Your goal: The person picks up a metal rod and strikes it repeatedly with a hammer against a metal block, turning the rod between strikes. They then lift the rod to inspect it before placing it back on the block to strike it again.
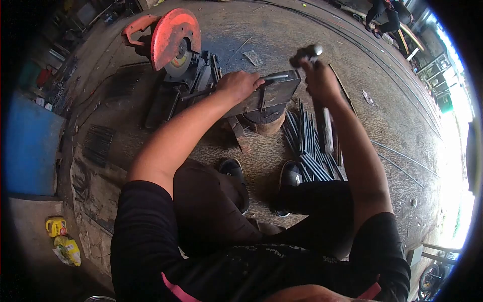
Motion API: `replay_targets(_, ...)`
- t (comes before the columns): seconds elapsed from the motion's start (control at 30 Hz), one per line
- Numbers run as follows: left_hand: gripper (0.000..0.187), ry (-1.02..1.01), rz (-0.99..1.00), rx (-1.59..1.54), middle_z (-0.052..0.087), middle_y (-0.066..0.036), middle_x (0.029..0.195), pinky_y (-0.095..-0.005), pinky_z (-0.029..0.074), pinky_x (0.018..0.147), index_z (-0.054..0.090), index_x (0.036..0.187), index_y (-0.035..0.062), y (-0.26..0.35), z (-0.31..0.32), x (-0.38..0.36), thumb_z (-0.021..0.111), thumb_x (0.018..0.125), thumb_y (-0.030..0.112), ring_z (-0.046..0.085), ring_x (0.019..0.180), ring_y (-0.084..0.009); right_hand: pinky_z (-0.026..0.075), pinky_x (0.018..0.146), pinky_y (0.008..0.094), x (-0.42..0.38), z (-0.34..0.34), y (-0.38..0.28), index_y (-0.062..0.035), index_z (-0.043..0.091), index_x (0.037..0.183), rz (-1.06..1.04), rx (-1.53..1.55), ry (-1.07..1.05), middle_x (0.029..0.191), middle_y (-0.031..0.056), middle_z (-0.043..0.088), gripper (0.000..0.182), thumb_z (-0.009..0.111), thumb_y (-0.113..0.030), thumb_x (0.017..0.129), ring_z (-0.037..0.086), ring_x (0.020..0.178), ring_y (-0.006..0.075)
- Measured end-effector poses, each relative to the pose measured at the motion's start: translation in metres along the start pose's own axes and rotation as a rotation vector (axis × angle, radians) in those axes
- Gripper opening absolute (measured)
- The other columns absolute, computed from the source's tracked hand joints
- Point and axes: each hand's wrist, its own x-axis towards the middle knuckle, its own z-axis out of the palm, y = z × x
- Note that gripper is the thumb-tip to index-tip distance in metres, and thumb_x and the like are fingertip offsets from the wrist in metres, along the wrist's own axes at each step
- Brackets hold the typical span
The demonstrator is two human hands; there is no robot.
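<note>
My left hand [238,86] is closed on a metal rod [275,77], whose end lies along the top of a dark steel block [282,91]. The block rests on a round wooden stump [266,122]. To the right of the block and above it, my right hand [320,80] grips a hammer [314,51] by its handle, the head raised and slightly blurred. The handle hangs down past my wrist. The hammer and the rod are apart.
An orange cut-off saw [173,40] stands just left of the block. Many cut rods [308,146] lie in a pile by my right shoe [291,176]. Long rods cross the floor at right. Another person [390,17] is at the top right.
</note>
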Motion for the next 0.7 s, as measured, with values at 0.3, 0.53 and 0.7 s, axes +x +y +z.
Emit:
replay_targets(0.3, 0.029, 0.107, 0.092, 0.093, 0.065, -0.014, 0.079, -0.0486, 0.052, 0.06, 0.06, 0.09, 0.0117, 0.001, 0.002, -0.005, 0.05, 0.093, 0.039, 0.066, 0.072, -0.0342, 0.051, 0.062, 0.0366, 0.007, -0.024, -0.024, 0.0004, 0.057, 0.1, -0.283, 0.163, 0.428, 0.078, 0.0131, 0.065, 0.046, 0.056, -0.045, 0.092, 0.065, 0.067, 0.0241)
replay_targets(0.53, 0.027, -0.068, 0.108, 0.18, 0.066, -0.015, 0.083, -0.0476, 0.053, 0.065, 0.061, 0.096, 0.0118, 0.014, 0.013, -0.009, 0.05, 0.094, 0.037, 0.067, 0.077, -0.0348, 0.051, 0.072, 0.0424, 0.016, 0.001, 0.015, 0.0045, 0.056, 0.107, 0.048, 0.025, 0.042, 0.088, 0.0222, 0.067, 0.053, 0.053, -0.047, 0.092, 0.068, 0.076, 0.0328)
replay_targets(0.7, 0.03, 0.056, 0.047, 0.055, 0.067, -0.016, 0.084, -0.047, 0.054, 0.066, 0.059, 0.097, 0.0091, 0.023, -0.007, -0.005, 0.048, 0.094, 0.036, 0.068, 0.079, -0.0345, 0.051, 0.057, 0.0369, 0.007, 0.0, 0.023, 0.0046, 0.056, 0.101, 0.003, 0.244, 0.224, 0.071, 0.0173, 0.063, 0.054, 0.055, -0.048, 0.091, 0.066, 0.058, 0.0262)
